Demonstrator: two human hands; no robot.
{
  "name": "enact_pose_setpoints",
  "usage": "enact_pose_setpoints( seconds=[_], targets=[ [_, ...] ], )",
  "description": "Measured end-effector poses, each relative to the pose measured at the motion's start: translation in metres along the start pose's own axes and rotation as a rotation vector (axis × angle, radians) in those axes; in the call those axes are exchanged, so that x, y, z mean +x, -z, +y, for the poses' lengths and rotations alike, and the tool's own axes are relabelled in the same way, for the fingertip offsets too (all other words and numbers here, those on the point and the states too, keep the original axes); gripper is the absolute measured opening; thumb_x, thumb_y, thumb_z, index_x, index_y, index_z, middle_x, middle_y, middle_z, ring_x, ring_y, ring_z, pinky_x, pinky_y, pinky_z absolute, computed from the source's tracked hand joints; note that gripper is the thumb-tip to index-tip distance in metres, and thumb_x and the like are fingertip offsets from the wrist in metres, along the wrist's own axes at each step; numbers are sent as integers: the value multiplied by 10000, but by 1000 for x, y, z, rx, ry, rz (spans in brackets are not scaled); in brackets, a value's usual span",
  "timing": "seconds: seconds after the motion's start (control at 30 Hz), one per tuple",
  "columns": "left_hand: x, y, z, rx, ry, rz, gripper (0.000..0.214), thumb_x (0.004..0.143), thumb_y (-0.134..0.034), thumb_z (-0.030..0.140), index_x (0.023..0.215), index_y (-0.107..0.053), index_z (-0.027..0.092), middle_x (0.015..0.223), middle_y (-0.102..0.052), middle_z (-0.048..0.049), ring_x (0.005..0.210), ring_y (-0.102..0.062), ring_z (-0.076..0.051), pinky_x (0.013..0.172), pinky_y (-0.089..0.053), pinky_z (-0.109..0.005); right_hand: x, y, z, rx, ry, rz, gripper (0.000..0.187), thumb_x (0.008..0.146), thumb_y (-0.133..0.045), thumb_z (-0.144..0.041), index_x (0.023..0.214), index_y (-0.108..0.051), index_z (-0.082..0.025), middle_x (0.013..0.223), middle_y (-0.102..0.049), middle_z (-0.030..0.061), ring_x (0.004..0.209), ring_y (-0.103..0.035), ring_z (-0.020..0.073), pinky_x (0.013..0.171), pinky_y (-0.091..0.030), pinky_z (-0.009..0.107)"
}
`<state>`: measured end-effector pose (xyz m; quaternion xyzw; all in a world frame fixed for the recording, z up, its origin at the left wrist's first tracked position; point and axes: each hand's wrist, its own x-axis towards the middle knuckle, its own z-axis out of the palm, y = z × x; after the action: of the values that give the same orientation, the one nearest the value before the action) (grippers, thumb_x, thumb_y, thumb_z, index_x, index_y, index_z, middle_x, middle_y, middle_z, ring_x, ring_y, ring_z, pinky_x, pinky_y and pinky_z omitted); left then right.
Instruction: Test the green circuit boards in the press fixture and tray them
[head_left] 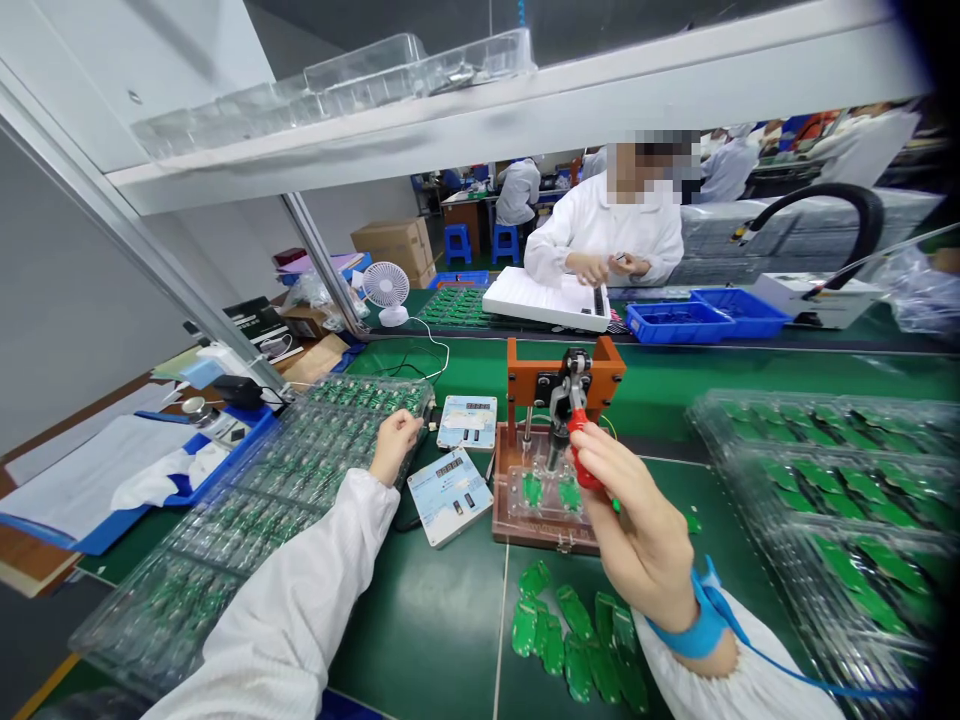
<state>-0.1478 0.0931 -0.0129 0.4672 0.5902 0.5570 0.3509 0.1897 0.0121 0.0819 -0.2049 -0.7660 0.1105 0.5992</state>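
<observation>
My right hand is wrapped around the red handle of a toggle clamp on an orange-framed test fixture. Under the clamp, small green circuit boards sit in the fixture's clear plate. My left hand is closed with its fingertips together by the right edge of a clear tray full of green boards; what it pinches, if anything, is hidden. Between my hands lie two pale blue meter boxes with small displays. Several loose green boards lie in front of the fixture.
Stacked clear trays of green boards stand at the right. A metal shelf spans overhead. A co-worker in white sits across the bench behind a white tray and blue bins. A blue wrist-strap cord trails from my right wrist.
</observation>
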Motion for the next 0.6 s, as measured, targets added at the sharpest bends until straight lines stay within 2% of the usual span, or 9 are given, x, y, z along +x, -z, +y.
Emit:
enact_pose_setpoints(
  seconds=[0.13, 0.27, 0.37, 0.6],
  targets=[
    [-1, -1, 2, -46, 33, -4, 445, 689, -732, 443, 606, -351, 229, 504, -281, 103, 404, -247, -54, 435, -147, -208, 3, 1, -5, -50, -25, -5, 717, 908, -593, 43, 1538, -459, -271, 1564, -522, 14, 1446, -499, 199, 1169, -508, 360],
    [-1, -2, 2, -61, 44, 1, 451, 669, -754, 438, 594, -362, 226, 492, -281, 103, 406, -254, -55, 434, -146, -206, 5, 5, -7, -145, -14, -4, 572, 932, -613, -13, 1443, -569, -265, 1549, -537, 24, 1454, -482, 221, 1201, -455, 401],
    [0, -3, 1, -62, 43, 0, 455, 663, -761, 443, 593, -368, 225, 483, -300, 101, 409, -265, -58, 431, -155, -204, 5, 8, -5, -121, -25, -37, 488, 952, -588, -23, 1384, -607, -248, 1509, -575, 47, 1469, -465, 238, 1192, -460, 427],
    [-1, -3, 0, -39, 27, -20, 454, 665, -768, 439, 597, -374, 223, 470, -315, 102, 403, -295, -61, 433, -174, -203, 4, 7, 2, -43, -18, -31, 535, 948, -584, -4, 1414, -589, -267, 1427, -643, 58, 1440, -507, 261, 1129, -529, 469]
  ],
)
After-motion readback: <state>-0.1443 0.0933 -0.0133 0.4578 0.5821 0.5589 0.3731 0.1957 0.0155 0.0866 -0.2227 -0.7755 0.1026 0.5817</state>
